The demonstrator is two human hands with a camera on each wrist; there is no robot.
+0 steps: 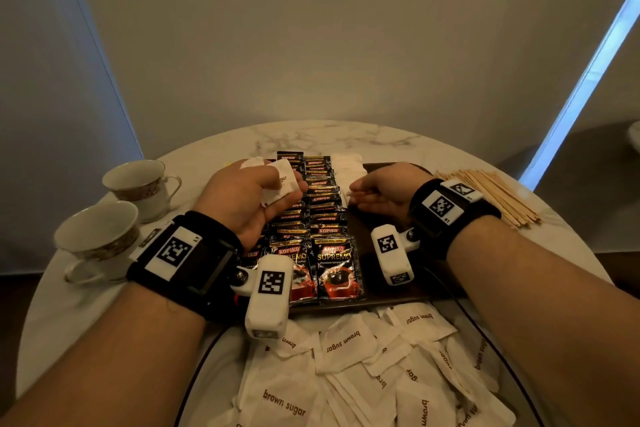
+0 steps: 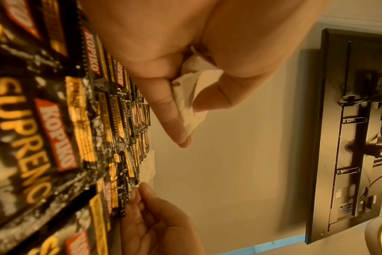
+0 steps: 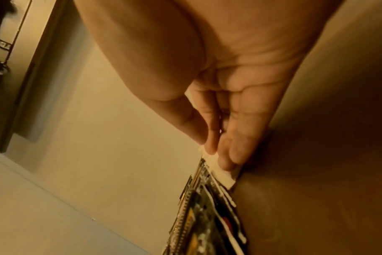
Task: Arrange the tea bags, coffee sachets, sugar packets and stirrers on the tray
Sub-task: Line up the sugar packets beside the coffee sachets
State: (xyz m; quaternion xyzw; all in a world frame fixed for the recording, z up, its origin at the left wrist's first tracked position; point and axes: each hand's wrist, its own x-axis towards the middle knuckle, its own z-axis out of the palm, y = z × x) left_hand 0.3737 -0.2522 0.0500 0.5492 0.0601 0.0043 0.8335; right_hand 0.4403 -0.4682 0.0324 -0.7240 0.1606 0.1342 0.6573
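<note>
The right hand (image 3: pixel 218 82) fingers (image 3: pixel 231 151) press a white packet (image 3: pixel 220 170) beside the coffee sachets (image 3: pixel 207 215).

Round white marble tabletop (image 1: pixel 346 137), plain beige wall (image 1: pixel 346 28) behind, pale curtain (image 1: pixel 52 97) at left, strip of blue daylight (image 1: pixel 585 80) at right, dim warm light
</note>
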